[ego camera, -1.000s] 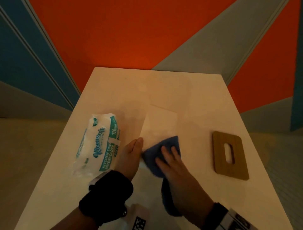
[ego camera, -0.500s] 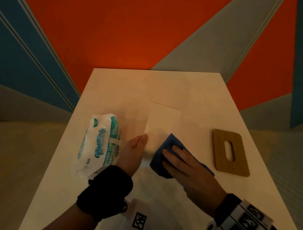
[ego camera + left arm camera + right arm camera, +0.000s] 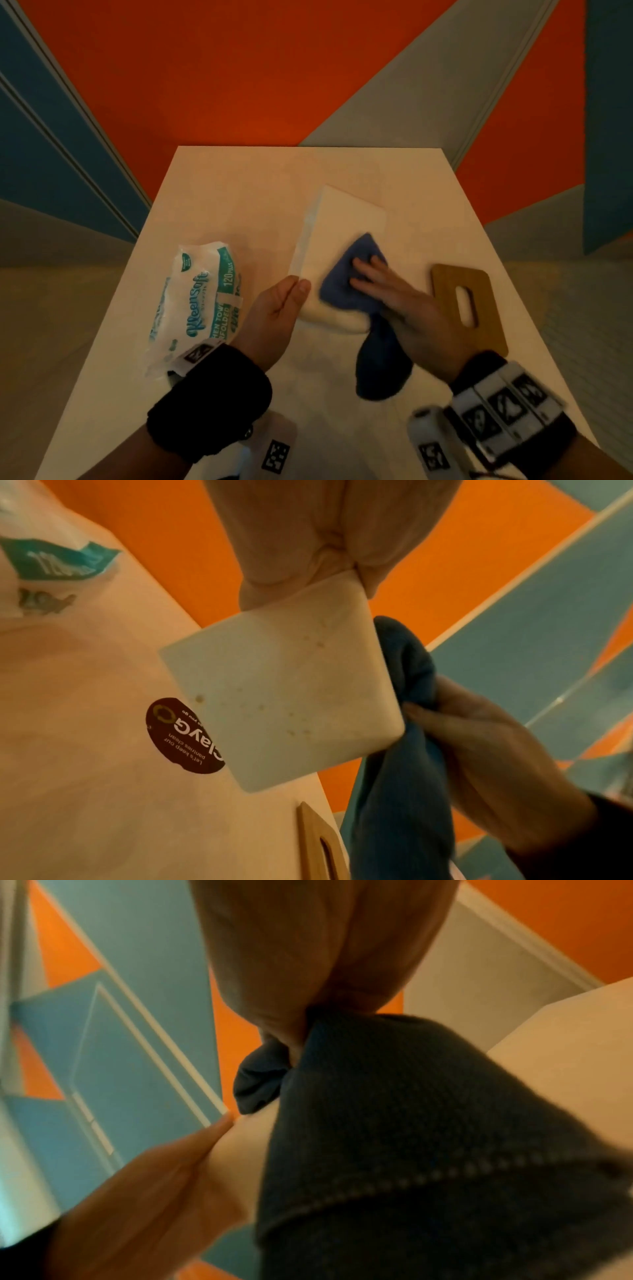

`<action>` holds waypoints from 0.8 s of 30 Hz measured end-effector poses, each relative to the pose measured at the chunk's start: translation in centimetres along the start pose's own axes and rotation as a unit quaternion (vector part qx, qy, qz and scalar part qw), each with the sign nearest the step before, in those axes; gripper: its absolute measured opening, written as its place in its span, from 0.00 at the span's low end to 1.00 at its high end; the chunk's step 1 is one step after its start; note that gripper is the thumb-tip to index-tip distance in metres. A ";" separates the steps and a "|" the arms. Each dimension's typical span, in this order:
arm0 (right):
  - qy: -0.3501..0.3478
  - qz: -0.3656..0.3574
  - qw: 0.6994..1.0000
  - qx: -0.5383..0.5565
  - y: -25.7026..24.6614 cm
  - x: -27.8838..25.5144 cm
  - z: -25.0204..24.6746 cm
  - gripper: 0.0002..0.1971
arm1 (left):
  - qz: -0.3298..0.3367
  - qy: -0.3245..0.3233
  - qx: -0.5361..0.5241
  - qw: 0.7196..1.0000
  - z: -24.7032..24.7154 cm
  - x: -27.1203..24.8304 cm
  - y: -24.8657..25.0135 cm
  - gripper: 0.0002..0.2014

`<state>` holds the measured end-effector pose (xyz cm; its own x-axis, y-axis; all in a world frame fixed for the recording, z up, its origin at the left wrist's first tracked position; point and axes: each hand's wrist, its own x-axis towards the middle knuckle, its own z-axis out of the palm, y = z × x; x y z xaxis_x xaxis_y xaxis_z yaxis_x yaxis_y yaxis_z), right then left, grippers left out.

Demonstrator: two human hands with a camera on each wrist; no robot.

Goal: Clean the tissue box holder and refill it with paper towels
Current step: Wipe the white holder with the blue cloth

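Tissue box holder (image 3: 346,219): on table (image 3: 239,178), left hand (image 3: 274,308) gripping near corner. Right hand (image 3: 394,294), fingers flat, pressing blue cloth (image 3: 342,284) on holder. Cleaning underway. Wooden lid (image 3: 469,301) off; towel pack (image 3: 195,305) unused; refill pending.

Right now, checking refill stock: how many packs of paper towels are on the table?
1: the Kleensoft paper towel pack lies on the table, beside the left hand.

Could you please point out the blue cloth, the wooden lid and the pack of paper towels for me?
blue cloth (image 3: 339,284): head view, bunched part left of the fingers.
wooden lid (image 3: 448,277): head view, far left corner.
pack of paper towels (image 3: 197,305): head view, printed logo.
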<state>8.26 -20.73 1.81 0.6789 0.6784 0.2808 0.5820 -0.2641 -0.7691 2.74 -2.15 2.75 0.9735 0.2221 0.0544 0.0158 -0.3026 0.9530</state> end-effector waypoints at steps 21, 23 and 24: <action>0.256 0.227 0.897 0.280 -1.5 -1.7 0.9 0.26 | -0.102 -0.215 -0.092 0.967 2.1 4.1 2.9 0.18; 0.263 0.202 0.907 0.261 -1.8 -2.3 1.7 0.28 | -0.131 -0.191 -0.121 0.965 2.5 4.4 3.4 0.10; 0.264 0.195 0.911 0.251 -1.9 -2.5 1.8 0.28 | -0.150 -0.180 -0.137 0.963 2.6 4.4 3.3 0.08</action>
<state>4.67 -20.68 1.56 0.9879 0.1405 0.0656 0.0629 0.0231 -0.9978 7.68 -4.59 5.36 0.9513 -0.0884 -0.2954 0.2958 -0.0088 0.9552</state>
